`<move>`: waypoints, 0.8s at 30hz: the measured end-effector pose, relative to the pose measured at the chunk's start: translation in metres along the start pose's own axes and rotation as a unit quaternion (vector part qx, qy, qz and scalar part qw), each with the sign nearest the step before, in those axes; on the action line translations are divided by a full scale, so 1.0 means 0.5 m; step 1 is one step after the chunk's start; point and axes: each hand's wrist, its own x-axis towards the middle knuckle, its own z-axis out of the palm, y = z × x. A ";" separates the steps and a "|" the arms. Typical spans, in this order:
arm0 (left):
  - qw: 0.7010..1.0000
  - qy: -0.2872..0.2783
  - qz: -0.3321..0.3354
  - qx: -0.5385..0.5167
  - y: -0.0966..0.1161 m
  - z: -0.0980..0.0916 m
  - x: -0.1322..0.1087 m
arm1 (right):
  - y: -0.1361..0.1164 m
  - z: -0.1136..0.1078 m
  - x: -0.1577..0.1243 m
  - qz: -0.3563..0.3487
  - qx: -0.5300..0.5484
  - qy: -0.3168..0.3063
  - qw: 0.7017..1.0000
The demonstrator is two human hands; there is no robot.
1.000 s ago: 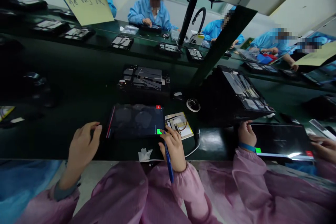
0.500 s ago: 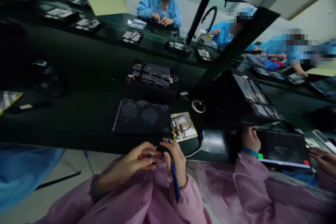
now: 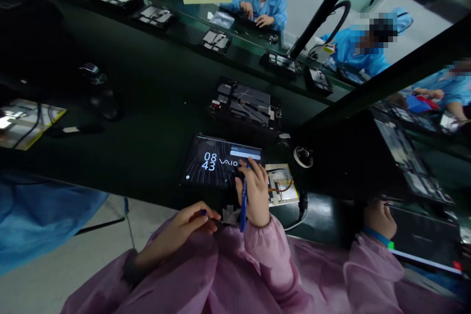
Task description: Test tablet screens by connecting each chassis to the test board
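Dark green workbench (image 3: 140, 157), viewed from above. An opened tablet (image 3: 245, 107) lies at centre; below it, a lit tablet (image 3: 217, 162) reads 08 43 and VAIO. The right hand (image 3: 255, 191) rests over the screen's right corner, pinching a blue pen (image 3: 243, 212). The left hand (image 3: 180, 221), at the bench edge, pinches a small blue-tipped item (image 3: 203, 212). Lower right: a co-worker's hand (image 3: 379, 221).

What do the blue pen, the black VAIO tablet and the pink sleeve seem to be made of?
The slim blue pen in the right hand looks like glossy plastic. The flat black VAIO tablet's screen looks like glass, shiny and lit. The pink sleeve looks like thin synthetic fabric, softly creased.
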 end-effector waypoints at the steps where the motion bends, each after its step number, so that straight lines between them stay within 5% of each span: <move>1: 0.999 -0.002 0.019 0.041 0.007 -0.003 0.002 | 0.003 -0.009 -0.002 0.005 0.007 0.012 1.000; 6: 0.978 0.019 0.070 0.196 0.021 -0.012 0.033 | -0.013 -0.041 -0.061 0.022 0.038 -0.006 0.999; 11: 0.946 0.012 0.120 0.301 0.017 -0.018 0.058 | -0.033 -0.012 -0.059 -0.028 0.033 -0.087 0.995; 17: 0.955 -0.001 0.119 0.271 0.008 -0.025 0.064 | -0.004 -0.015 -0.013 0.017 -0.005 -0.022 1.000; 24: 0.946 0.005 0.133 0.297 0.011 -0.024 0.063 | -0.023 -0.037 -0.078 0.005 0.048 -0.058 0.997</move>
